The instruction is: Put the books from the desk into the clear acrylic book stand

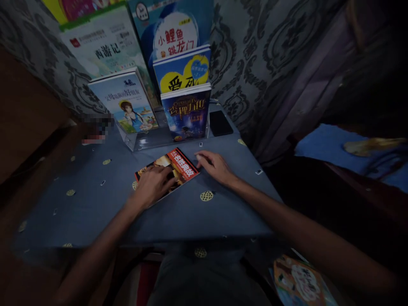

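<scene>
A paperback book (183,163) with a black and red cover lies at a slant on the table. My left hand (154,182) rests on its cover, fingers stretched out flat over the left part of the book. Just off the book's right end is my right hand (216,165), its fingertips pointing toward the red edge. The thumb and fingers of that hand are a little apart, with nothing seen between them. Part of the book's cover is hidden beneath my left hand.
Behind the book, a clear stand (140,142) holds a white-blue book (130,106), a dark blue book (186,114) and several others. A black phone (221,123) lies right of it. The patterned tablecloth (95,208) covers the table. Another book (299,280) is low at right.
</scene>
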Action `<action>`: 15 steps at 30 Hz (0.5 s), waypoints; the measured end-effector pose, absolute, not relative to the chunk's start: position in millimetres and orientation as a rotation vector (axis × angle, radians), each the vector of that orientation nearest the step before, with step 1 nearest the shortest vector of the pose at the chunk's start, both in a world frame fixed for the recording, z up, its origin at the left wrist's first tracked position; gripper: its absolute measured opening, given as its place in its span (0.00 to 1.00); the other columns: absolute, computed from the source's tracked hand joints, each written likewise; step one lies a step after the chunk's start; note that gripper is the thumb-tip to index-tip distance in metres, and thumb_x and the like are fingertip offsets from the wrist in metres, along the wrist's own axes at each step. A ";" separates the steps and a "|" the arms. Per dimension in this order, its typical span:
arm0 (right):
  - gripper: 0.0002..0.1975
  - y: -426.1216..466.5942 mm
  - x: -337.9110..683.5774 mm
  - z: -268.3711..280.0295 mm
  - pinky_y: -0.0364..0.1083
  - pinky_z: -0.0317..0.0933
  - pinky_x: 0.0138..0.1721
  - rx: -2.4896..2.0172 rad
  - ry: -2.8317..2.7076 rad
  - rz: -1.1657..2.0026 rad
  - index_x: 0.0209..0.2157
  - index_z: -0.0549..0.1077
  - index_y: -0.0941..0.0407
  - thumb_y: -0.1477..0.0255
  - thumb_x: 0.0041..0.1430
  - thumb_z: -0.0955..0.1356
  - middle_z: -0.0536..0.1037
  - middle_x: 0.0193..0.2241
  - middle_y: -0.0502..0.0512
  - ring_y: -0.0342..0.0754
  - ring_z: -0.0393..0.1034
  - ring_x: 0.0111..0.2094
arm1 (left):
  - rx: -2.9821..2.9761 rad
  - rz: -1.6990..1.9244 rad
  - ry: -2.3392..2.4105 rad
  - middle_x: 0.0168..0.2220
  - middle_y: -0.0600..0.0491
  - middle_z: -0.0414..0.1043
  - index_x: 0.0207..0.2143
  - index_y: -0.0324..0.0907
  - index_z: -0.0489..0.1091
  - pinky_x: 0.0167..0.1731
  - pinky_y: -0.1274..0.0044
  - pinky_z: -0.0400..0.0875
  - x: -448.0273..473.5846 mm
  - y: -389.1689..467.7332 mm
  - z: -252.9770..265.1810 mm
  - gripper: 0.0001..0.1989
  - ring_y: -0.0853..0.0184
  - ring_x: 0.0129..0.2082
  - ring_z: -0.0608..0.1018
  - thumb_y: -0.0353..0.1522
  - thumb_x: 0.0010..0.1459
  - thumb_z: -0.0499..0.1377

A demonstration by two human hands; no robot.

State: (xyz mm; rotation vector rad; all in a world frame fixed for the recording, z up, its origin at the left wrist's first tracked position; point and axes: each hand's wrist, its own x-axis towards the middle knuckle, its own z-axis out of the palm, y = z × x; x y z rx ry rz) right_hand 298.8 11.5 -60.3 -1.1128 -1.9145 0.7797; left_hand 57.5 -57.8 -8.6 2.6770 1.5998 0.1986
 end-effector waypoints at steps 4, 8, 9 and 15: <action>0.15 10.7 294.6 -61.2 0.45 0.63 0.34 -1.116 -1.908 0.760 0.44 0.77 0.55 0.64 0.66 0.62 0.81 0.26 0.51 0.47 0.73 0.28 | 2.803 0.101 1.633 0.46 0.45 0.74 0.44 0.42 0.69 0.43 0.68 0.74 95.3 -61.1 -13.9 0.16 0.56 0.47 0.76 0.45 0.65 0.56; 0.16 12.4 297.1 -61.4 0.45 0.63 0.36 -1.121 -1.888 0.758 0.44 0.77 0.56 0.63 0.67 0.62 0.81 0.27 0.52 0.48 0.74 0.29 | 2.842 0.024 1.724 0.41 0.46 0.75 0.41 0.42 0.70 0.37 0.72 0.74 108.8 -63.2 -23.1 0.09 0.59 0.42 0.76 0.36 0.68 0.53; 0.16 12.6 298.0 -61.1 0.46 0.64 0.36 -1.116 -1.887 0.758 0.45 0.77 0.56 0.63 0.68 0.62 0.81 0.28 0.52 0.48 0.74 0.30 | 2.840 0.016 1.724 0.40 0.46 0.76 0.40 0.41 0.70 0.35 0.73 0.73 108.8 -62.5 -23.2 0.09 0.59 0.41 0.76 0.35 0.68 0.52; 0.16 10.6 300.4 -54.6 0.48 0.66 0.40 -1.090 -1.849 0.731 0.48 0.76 0.55 0.64 0.68 0.61 0.83 0.32 0.54 0.50 0.76 0.35 | 2.784 0.019 1.717 0.40 0.45 0.76 0.40 0.40 0.72 0.34 0.72 0.73 107.1 -60.0 -16.9 0.14 0.59 0.41 0.78 0.34 0.70 0.48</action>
